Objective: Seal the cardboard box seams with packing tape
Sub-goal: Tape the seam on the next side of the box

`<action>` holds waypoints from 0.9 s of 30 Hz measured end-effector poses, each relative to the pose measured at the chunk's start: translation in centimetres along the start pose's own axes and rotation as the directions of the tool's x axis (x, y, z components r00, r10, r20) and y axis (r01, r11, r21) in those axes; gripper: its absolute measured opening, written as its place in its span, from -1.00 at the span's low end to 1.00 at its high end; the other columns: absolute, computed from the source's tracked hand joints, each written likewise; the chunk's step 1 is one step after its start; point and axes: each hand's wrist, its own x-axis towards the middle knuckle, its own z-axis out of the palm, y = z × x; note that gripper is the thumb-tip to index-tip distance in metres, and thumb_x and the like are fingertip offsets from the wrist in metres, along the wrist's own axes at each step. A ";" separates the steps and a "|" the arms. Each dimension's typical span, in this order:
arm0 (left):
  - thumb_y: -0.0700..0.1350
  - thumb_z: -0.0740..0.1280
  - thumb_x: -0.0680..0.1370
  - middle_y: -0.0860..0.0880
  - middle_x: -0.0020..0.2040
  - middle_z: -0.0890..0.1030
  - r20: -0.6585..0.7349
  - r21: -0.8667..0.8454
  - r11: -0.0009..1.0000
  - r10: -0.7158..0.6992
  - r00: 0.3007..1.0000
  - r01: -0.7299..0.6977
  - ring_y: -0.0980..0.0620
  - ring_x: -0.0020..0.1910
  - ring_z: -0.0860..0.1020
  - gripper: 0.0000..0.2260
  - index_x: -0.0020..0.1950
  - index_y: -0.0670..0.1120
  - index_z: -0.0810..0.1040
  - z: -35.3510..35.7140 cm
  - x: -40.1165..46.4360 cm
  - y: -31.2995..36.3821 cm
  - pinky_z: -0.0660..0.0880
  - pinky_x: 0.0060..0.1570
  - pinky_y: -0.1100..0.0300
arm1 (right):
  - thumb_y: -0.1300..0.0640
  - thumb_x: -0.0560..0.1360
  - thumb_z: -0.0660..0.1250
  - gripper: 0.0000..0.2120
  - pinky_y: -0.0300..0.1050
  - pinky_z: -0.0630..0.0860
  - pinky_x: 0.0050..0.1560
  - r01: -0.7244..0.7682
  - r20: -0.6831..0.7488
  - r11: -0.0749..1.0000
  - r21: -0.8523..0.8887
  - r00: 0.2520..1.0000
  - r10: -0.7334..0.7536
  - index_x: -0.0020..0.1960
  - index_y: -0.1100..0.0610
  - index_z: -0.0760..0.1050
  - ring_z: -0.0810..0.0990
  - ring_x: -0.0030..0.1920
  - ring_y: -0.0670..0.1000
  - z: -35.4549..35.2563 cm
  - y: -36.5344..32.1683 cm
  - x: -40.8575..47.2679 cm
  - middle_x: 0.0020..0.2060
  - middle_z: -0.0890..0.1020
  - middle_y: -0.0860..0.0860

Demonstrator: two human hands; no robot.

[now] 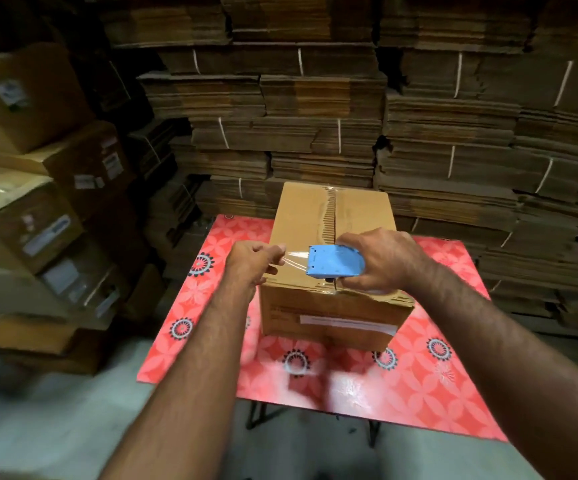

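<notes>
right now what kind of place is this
Likely a packing or storage room: strapped stacks of flattened cardboard along the wall, labelled cartons piled left, a box being taped on a small table.

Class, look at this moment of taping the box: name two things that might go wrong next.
1. The clear tape stretched between the left hand and the blue dispenser hangs free above the cardboard box; it might fold onto itself.
2. The right hand holds the dispenser off-seam, so the strip may land crooked.
</notes>
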 end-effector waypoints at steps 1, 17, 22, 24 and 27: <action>-0.08 0.47 0.51 -0.05 -0.29 0.68 -0.013 -0.002 1.000 -0.016 1.000 0.016 0.03 -0.40 0.54 -0.85 -0.16 -0.16 0.65 0.2 -0.1 -0.5 0.40 -0.24 0.16 | -0.38 0.39 0.33 -0.37 -0.10 0.39 -0.24 0.016 0.010 1.000 0.001 1.000 -0.016 0.36 -0.12 0.35 0.58 0.01 0.07 0.3 0.1 0.1 0.06 0.64 -0.04; 0.05 0.51 0.37 0.04 -0.47 0.63 -0.380 0.222 0.972 0.014 0.925 0.076 -0.05 -0.44 0.57 -0.77 -0.42 -0.02 0.63 0.2 -0.1 -5.3 0.62 -0.31 0.02 | -0.44 0.32 0.34 -0.34 -0.06 0.52 -0.21 0.099 0.149 0.995 0.023 0.984 -0.101 0.30 -0.11 0.44 0.59 -0.10 0.09 2.1 -1.4 2.5 -0.05 0.64 0.00; 0.07 0.51 0.39 0.04 -0.40 0.67 -0.386 0.244 0.968 0.038 0.922 0.062 -0.04 -0.43 0.54 -0.83 -0.37 0.07 0.65 -0.8 0.9 -5.4 0.64 -0.29 -0.02 | -0.44 0.30 0.35 -0.32 -0.05 0.53 -0.20 0.100 0.192 0.995 0.021 0.976 -0.102 0.31 -0.12 0.45 0.60 -0.05 0.10 2.1 -2.4 4.3 -0.02 0.63 0.00; 0.06 0.51 0.42 0.07 -0.40 0.67 -0.395 0.268 0.961 0.042 0.918 0.072 -0.01 -0.41 0.53 -0.77 -0.40 0.01 0.65 -1.0 1.2 -5.6 0.59 -0.28 0.05 | -0.44 0.29 0.35 -0.32 -0.04 0.55 -0.18 0.088 0.214 0.996 0.029 0.972 -0.092 0.30 -0.12 0.46 0.59 -0.06 0.11 2.2 -2.5 4.6 -0.04 0.63 0.01; 0.10 0.50 0.41 0.11 -0.40 0.66 -0.376 0.302 0.948 0.024 0.926 0.098 0.01 -0.29 0.63 -0.75 -0.40 0.01 0.66 -0.9 1.7 -6.1 0.60 -0.19 0.11 | -0.46 0.28 0.35 -0.32 -0.02 0.56 -0.16 0.081 0.240 0.996 0.030 0.967 -0.086 0.28 -0.11 0.47 0.59 -0.07 0.09 2.2 -2.5 4.8 -0.06 0.62 0.00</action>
